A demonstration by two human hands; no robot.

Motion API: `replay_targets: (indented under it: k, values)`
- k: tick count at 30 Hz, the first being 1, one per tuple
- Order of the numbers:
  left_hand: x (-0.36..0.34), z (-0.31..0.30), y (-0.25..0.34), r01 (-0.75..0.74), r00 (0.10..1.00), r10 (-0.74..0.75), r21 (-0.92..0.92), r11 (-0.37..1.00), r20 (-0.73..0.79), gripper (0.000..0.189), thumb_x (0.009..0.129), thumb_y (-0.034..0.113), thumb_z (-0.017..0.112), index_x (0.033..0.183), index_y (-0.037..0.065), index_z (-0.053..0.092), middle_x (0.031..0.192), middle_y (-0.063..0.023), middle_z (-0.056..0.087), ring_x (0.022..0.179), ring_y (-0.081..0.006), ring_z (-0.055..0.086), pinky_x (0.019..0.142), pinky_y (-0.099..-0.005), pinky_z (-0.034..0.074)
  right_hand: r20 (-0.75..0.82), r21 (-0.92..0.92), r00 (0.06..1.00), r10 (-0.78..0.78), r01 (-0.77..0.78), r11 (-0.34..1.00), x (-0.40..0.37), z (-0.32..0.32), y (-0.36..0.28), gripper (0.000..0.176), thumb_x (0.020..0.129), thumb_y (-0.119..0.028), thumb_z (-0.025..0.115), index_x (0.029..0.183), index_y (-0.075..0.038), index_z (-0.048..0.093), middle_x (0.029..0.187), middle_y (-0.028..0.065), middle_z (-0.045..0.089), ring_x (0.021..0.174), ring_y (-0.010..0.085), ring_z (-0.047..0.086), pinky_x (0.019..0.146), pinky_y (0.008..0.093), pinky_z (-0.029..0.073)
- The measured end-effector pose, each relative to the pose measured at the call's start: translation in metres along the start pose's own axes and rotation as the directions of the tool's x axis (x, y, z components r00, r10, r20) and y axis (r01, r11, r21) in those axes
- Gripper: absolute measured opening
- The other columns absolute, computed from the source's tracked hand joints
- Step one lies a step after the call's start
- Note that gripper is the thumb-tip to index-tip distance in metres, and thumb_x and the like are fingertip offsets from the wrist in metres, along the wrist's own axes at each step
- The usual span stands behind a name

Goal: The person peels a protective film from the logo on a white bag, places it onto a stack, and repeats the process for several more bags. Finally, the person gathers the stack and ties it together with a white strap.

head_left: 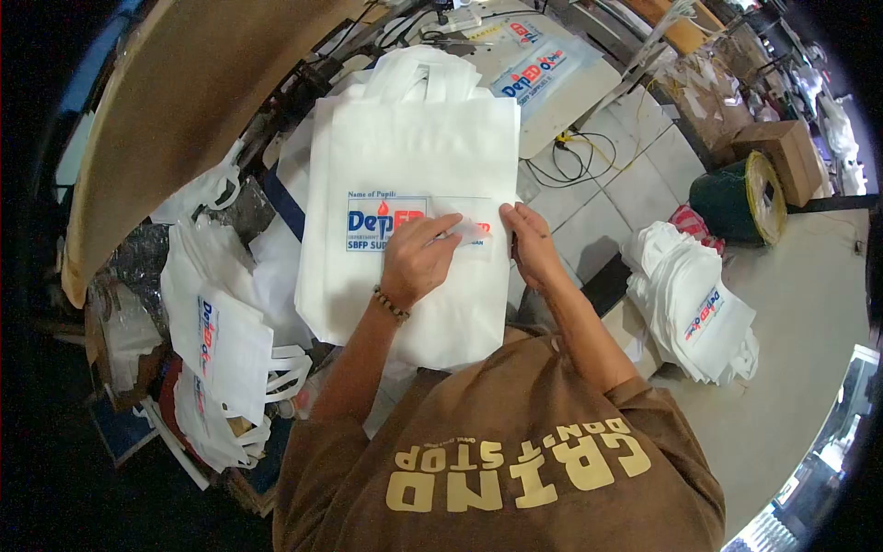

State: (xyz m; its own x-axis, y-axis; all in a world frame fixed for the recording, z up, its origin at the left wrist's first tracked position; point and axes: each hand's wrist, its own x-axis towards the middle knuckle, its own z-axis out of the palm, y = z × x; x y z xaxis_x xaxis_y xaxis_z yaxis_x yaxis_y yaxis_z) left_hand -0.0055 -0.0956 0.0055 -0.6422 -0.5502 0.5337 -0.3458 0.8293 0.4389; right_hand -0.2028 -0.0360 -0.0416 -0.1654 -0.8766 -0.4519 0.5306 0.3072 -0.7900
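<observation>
A stack of white fabric tote bags (414, 147) lies in front of me, handles toward the far side. The top bag bears a blue and red print that begins "Name of Pupil". My left hand (418, 262), with a beaded bracelet at the wrist, pinches a piece of translucent film (475, 228) over the right part of the print. Part of the lettering is hidden behind that hand and film. At the bag's right edge, my right hand (531, 241) is closed with thumb and fingers together against the edge; what exactly it grips is partly hidden.
Printed white bags (235, 354) are heaped at the left, and another pile of bags (694, 304) rests at the right on a pale table (791, 368). Printed film sheets (543, 78) lie at the back. Cables (584, 161) cross the tiled floor near a green spool (736, 201) and a cardboard box (777, 152).
</observation>
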Motion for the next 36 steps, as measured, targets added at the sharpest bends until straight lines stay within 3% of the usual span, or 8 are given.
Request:
replay_targets:
  k: [12,14,26,30,33,34,35,36]
  values:
    - [-0.049,-0.026,0.022,0.209,0.975,-0.214,0.085,0.974,0.065,0.006,0.073,0.0,0.067,0.076,0.004,0.071,0.106,-0.0064,0.074,0.073,-0.0215,0.067,0.065,-0.0333,0.054,0.051,-0.048,0.999,0.005,-0.003,0.999,-0.003,0.001,-0.006,0.028,0.101,-0.032,0.053,0.112,-0.007,0.061,0.087,-0.0025,0.066,0.066,0.0037,0.057,0.051,0.0204,0.041]
    - [-0.056,-0.03,0.023,0.239,0.963,-0.246,0.074,0.968,0.112,0.01,0.071,-0.001,0.069,0.08,0.003,0.071,0.111,-0.0079,0.073,0.074,-0.0237,0.067,0.069,-0.0346,0.055,0.063,0.031,0.998,0.007,-0.009,0.999,-0.006,0.005,-0.011,0.033,0.102,-0.029,0.053,0.118,0.0,0.058,0.104,0.0067,0.068,0.089,0.0125,0.066,0.075,0.0284,0.054]
    - [-0.061,-0.041,0.027,0.25,0.96,-0.254,0.046,0.967,0.121,0.007,0.072,-0.001,0.069,0.078,0.003,0.068,0.108,-0.0095,0.073,0.075,-0.0254,0.067,0.071,-0.0353,0.054,0.092,0.073,0.996,-0.005,-0.001,0.997,0.006,-0.007,0.004,0.033,0.104,-0.025,0.052,0.122,0.002,0.055,0.114,0.0104,0.067,0.097,0.0156,0.065,0.088,0.0304,0.053]
    - [-0.062,-0.042,0.026,0.256,0.956,-0.261,0.056,0.965,0.135,0.007,0.073,-0.001,0.068,0.079,0.003,0.068,0.107,-0.0098,0.073,0.079,-0.0263,0.068,0.072,-0.036,0.054,0.135,0.104,0.99,-0.026,0.012,0.994,0.001,-0.004,-0.001,0.034,0.103,-0.025,0.053,0.124,0.002,0.053,0.109,0.0099,0.067,0.095,0.0156,0.065,0.085,0.0303,0.053]
    - [-0.062,-0.048,0.028,0.27,0.951,-0.276,0.056,0.961,0.142,0.007,0.074,-0.001,0.068,0.079,0.004,0.067,0.106,-0.0096,0.074,0.083,-0.0272,0.069,0.074,-0.0365,0.055,-0.008,-0.081,0.999,-0.051,0.051,0.995,-0.001,0.0,-0.003,0.039,0.095,-0.026,0.064,0.121,0.001,0.053,0.099,0.0055,0.065,0.078,0.0112,0.059,0.066,0.0265,0.048]
    - [-0.061,-0.05,0.029,0.276,0.948,-0.283,0.063,0.959,0.145,0.008,0.074,-0.001,0.068,0.08,0.004,0.067,0.104,-0.0096,0.074,0.084,-0.0274,0.07,0.075,-0.0368,0.055,-0.107,-0.405,0.922,-0.373,0.302,0.863,-0.001,0.003,-0.004,0.044,0.092,-0.024,0.067,0.124,0.001,0.05,0.103,0.008,0.062,0.087,0.0137,0.058,0.071,0.0276,0.047]
    - [-0.061,-0.051,0.03,0.282,0.946,-0.289,0.069,0.957,0.149,0.009,0.074,-0.001,0.068,0.081,0.004,0.067,0.102,-0.0096,0.074,0.086,-0.0276,0.07,0.076,-0.0371,0.056,-0.088,-0.696,0.741,-0.666,0.433,0.573,-0.002,0.007,-0.004,0.05,0.089,-0.022,0.07,0.128,0.002,0.048,0.108,0.0106,0.059,0.095,0.0163,0.057,0.075,0.0286,0.046]
    - [-0.061,-0.05,0.031,0.28,0.946,-0.287,0.067,0.958,0.148,0.009,0.074,-0.001,0.068,0.081,0.004,0.067,0.102,-0.0096,0.074,0.086,-0.0276,0.07,0.076,-0.0371,0.056,-0.055,-0.735,0.678,-0.733,0.469,0.489,-0.007,0.016,-0.014,0.052,0.081,-0.02,0.075,0.125,-0.002,0.055,0.112,0.0133,0.054,0.106,0.0247,0.052,0.087,0.0368,0.043]
